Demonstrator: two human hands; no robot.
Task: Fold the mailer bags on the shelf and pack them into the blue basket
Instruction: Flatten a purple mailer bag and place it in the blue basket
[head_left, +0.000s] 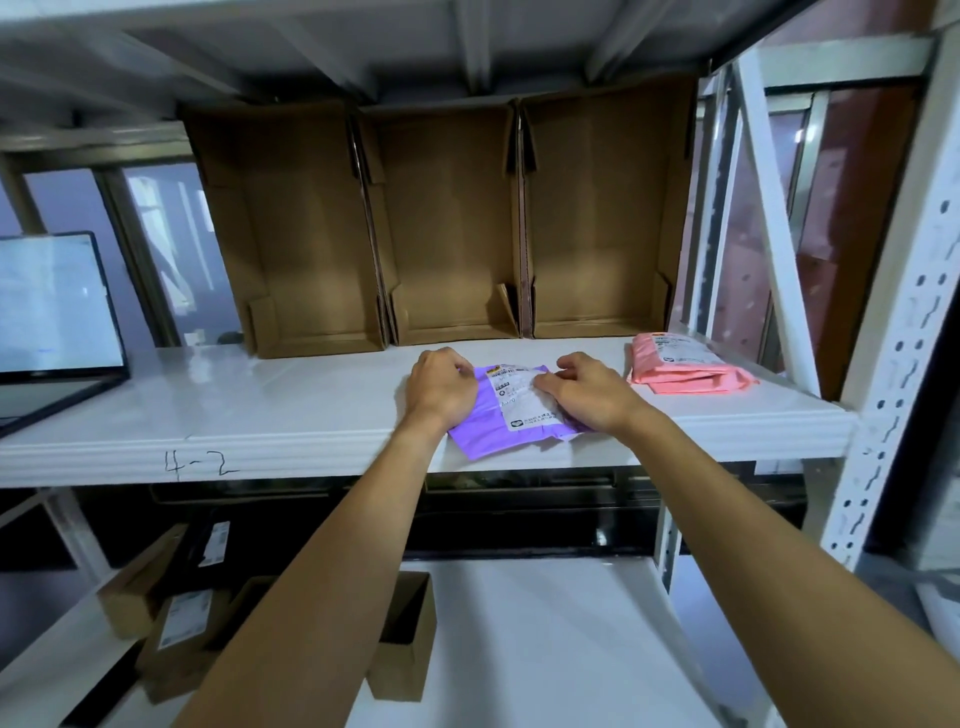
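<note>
Left grip (441, 387) & right grip (587, 389) both pinch purple mailer (478, 441) on shelf (260, 405). Looks light, soft, prob slippery film; hold at side edges, press crease flat.

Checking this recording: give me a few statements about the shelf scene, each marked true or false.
1. The left hand and the right hand both grip the purple mailer bag. True.
2. The pink mailer bags lie to the left of the purple one. False: they lie to its right.
3. Three open cardboard boxes stand at the back of the shelf. True.
4. The purple mailer bag lies inside a box. False: it lies on the shelf, in front of the boxes.
</note>
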